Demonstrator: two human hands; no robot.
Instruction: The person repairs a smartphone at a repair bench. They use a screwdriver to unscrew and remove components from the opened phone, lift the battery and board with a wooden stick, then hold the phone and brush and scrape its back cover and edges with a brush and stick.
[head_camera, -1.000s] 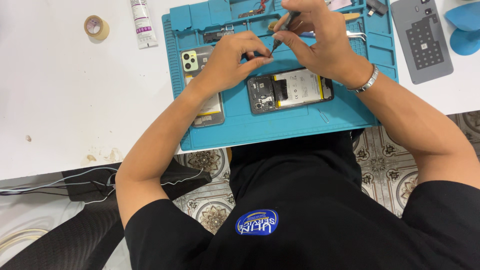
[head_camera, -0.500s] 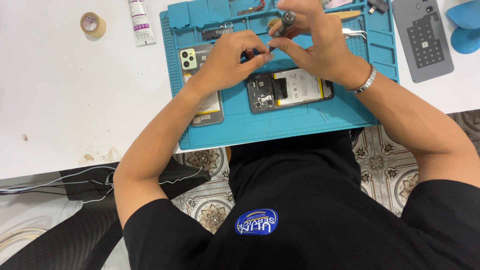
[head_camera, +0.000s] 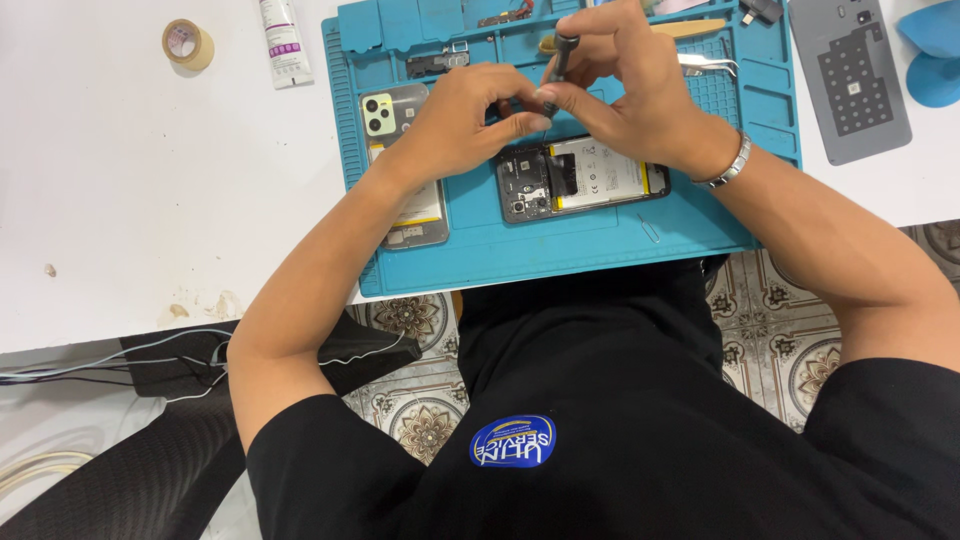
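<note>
A slim dark metal screwdriver (head_camera: 558, 62) stands nearly upright, its round cap uppermost and its shaft running down toward 6 o'clock, tip hidden among fingers. Just below it, at 6 o'clock, lies an opened black smartphone (head_camera: 583, 178) with its back off, flat on a blue mat, long axis running from 9 to 3 o'clock, white-labelled battery and dark circuit board exposed.

Bright, even light, probably diffuse from overhead; no hard shadows. White table (head_camera: 150, 180) is near blown out, little surface detail. Soft shadow only under the hands on the blue mat (head_camera: 560, 250). Mild glare on the opened phone (head_camera: 585, 178). Focus sharp at centre; fingertips slightly soft, maybe motion blur. Slight wide-angle stretch at the edges. Black shirt (head_camera: 620, 420) crushed dark.
</note>
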